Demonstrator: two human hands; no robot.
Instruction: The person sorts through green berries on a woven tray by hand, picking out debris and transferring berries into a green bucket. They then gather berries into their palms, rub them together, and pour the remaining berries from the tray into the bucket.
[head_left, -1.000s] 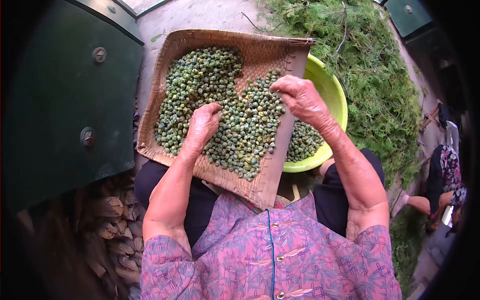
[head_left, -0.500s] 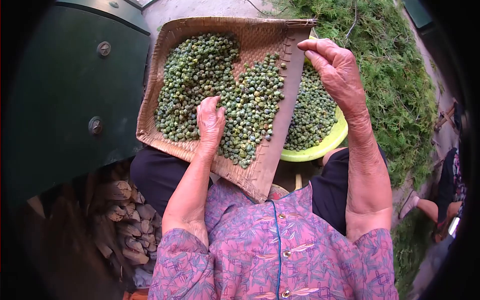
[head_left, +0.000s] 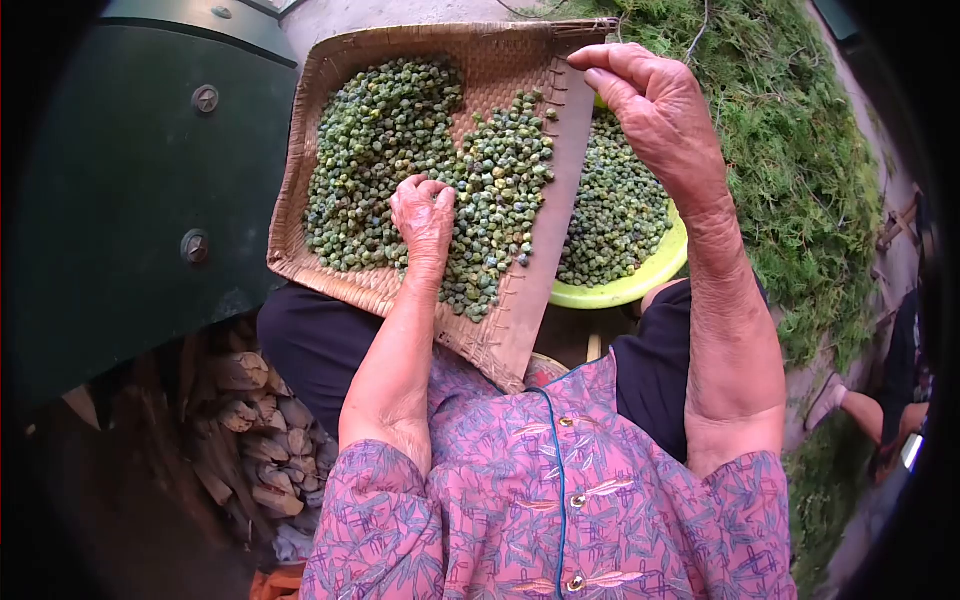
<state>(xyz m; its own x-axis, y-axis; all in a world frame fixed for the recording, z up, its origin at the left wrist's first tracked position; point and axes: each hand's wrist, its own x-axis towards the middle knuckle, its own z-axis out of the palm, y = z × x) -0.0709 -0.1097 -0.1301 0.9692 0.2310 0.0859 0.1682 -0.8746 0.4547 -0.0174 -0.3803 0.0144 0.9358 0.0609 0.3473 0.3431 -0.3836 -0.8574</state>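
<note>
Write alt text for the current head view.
A person's left hand reaches into small round green fruits on a woven tray over their lap, while the right hand, fingers bent, hovers by the tray's flat edge. Partly behind that edge, a yellow-green basin holds more fruits; leafy green branches lie to the right.

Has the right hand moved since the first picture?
Yes. Judged against the basket, the right hand has moved farther from the body, toward the basket's far right corner.
</note>
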